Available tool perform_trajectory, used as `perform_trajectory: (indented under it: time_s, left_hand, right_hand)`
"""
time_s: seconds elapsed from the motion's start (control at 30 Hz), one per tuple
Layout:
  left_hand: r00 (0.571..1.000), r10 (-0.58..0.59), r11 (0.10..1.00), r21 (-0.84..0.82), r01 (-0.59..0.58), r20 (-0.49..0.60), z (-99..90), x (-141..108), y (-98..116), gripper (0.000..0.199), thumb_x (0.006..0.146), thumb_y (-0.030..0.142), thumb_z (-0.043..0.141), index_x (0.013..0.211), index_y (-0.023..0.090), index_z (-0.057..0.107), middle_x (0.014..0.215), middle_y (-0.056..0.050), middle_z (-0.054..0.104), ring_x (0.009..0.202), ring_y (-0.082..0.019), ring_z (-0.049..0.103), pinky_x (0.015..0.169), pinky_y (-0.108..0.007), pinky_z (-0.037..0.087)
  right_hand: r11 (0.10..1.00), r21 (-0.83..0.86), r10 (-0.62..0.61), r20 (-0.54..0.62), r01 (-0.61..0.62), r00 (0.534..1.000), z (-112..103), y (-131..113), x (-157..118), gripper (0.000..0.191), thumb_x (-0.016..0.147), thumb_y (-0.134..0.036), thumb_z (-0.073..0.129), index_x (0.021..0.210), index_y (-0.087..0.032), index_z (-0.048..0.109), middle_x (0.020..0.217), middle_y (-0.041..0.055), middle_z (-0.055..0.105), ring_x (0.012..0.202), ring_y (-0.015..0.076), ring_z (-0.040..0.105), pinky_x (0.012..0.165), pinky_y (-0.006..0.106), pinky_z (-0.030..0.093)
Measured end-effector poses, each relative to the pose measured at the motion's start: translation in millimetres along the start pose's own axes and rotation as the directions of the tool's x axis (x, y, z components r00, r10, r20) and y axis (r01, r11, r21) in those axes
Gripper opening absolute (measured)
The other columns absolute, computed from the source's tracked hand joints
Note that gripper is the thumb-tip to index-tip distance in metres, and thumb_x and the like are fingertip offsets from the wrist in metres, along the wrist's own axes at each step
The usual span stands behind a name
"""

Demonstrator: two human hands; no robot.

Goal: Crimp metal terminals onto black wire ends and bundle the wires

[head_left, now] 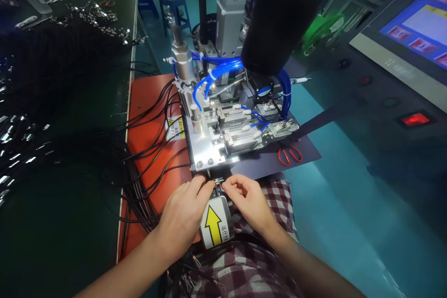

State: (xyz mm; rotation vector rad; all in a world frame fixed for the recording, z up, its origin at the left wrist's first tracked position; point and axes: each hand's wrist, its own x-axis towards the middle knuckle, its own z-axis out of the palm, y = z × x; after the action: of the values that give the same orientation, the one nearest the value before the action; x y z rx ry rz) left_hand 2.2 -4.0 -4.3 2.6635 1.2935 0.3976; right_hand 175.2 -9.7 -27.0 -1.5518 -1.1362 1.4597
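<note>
Thin coloured wires [219, 181] show between my hands, over a small black fixture [217, 192] at the machine's front edge. My right hand [249, 201] is closed, with thumb and index finger pinching the wire ends from the right. My left hand [186, 207] curls over the fixture from the left, its thumb beside the wires; what its fingers hold is hidden. Just below the fixture is a white label plate [215, 226] with a yellow arrow. Black cables with stripped ends [197, 261] hang over my lap.
Behind my hands stands the metal machine [209, 146] with blue air tubes [226, 66]. Black cables [136, 186] cross the orange board [150, 98] on the left. Red-handled scissors [289, 154] lie on the dark plate to the right. A control screen [419, 32] stands at the upper right.
</note>
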Motion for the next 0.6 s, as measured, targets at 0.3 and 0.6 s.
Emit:
perform_trajectory:
  time_s: [0.3,0.6]
  left_hand:
    - [0.997,0.025,1.000,-0.002,-0.026,-0.073,-0.1,2,0,0.027,0.085,0.008,0.044,0.109,0.011,0.058,0.088,-0.010,0.059,0.072,-0.020,0.059,0.060,-0.032,0.053]
    - [0.996,0.039,0.999,-0.016,-0.040,-0.085,-1.8,3,0,0.026,0.086,0.009,0.044,0.107,0.010,0.059,0.088,-0.011,0.059,0.073,-0.021,0.059,0.061,-0.033,0.054]
  right_hand:
    - [0.847,-0.473,-0.302,-0.054,0.242,0.952,-3,-21,-1,0.014,0.080,-0.020,0.051,0.067,-0.020,0.055,0.062,-0.0014,0.054,0.057,0.0118,0.047,0.056,0.025,0.037]
    - [0.978,-0.149,-0.148,0.000,0.146,0.989,-4,-8,4,0.016,0.081,-0.030,0.054,0.071,-0.018,0.056,0.060,-0.0028,0.049,0.053,0.0102,0.043,0.050,0.023,0.034]
